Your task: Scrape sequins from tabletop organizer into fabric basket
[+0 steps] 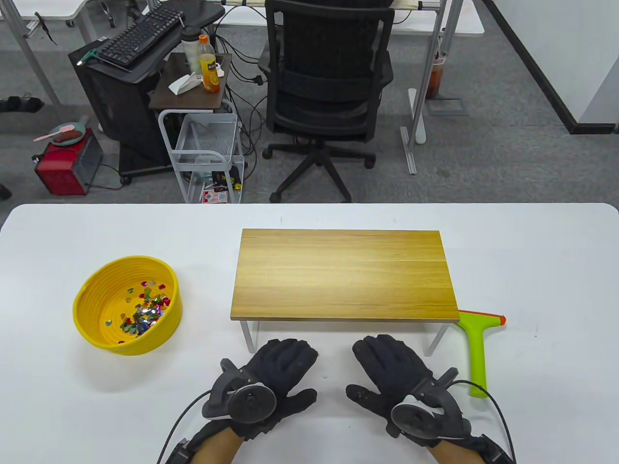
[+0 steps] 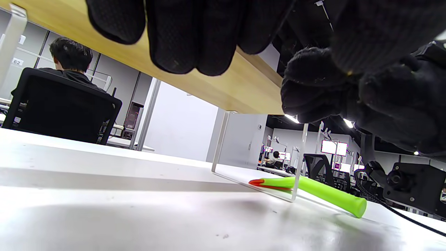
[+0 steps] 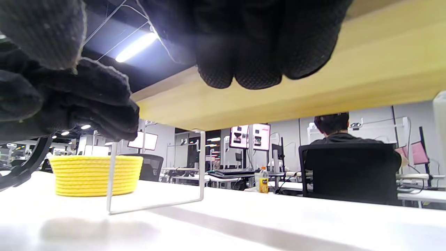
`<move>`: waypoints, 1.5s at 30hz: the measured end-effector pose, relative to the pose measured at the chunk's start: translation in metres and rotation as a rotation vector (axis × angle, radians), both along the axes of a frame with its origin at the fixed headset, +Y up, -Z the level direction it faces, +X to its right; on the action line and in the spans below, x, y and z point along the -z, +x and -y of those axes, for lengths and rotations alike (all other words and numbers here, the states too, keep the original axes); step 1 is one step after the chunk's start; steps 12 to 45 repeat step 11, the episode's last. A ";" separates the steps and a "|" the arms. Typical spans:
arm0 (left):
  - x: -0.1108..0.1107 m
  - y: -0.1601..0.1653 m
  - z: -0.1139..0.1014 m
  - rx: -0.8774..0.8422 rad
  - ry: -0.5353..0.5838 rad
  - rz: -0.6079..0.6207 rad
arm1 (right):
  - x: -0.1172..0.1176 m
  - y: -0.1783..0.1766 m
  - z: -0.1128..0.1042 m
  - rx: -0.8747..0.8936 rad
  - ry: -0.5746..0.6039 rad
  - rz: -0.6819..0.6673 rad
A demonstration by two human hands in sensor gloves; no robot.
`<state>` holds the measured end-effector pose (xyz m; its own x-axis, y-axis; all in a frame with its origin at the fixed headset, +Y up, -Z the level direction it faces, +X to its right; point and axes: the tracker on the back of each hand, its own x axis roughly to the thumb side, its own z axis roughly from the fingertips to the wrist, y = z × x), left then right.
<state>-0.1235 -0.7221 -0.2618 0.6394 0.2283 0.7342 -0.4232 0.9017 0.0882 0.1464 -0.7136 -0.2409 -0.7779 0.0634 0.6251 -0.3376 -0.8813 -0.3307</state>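
The wooden-topped organizer shelf [image 1: 344,273] stands mid-table on white wire legs; its top is bare. The yellow fabric basket [image 1: 126,305] sits to its left with coloured sequins [image 1: 144,309] inside. A green scraper with an orange edge [image 1: 475,349] lies by the shelf's right leg, partly under the top. My left hand [image 1: 283,360] and right hand [image 1: 384,360] rest flat on the table in front of the shelf, fingers spread, holding nothing. The left wrist view shows the scraper [image 2: 320,192] past the wire leg. The right wrist view shows the basket [image 3: 94,175].
The white table [image 1: 72,386] ends at a far edge behind the shelf. Beyond it stand an office chair [image 1: 329,92], a wire cart [image 1: 205,154] and desks. A cable [image 1: 498,411] runs from my right wrist tracker near the scraper handle.
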 end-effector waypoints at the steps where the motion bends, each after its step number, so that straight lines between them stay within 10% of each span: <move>1: 0.000 0.000 0.001 0.002 -0.002 0.001 | 0.000 0.000 0.002 -0.014 -0.002 -0.005; 45: 0.001 0.002 0.005 0.023 -0.005 0.003 | 0.002 0.005 0.010 -0.030 -0.037 -0.003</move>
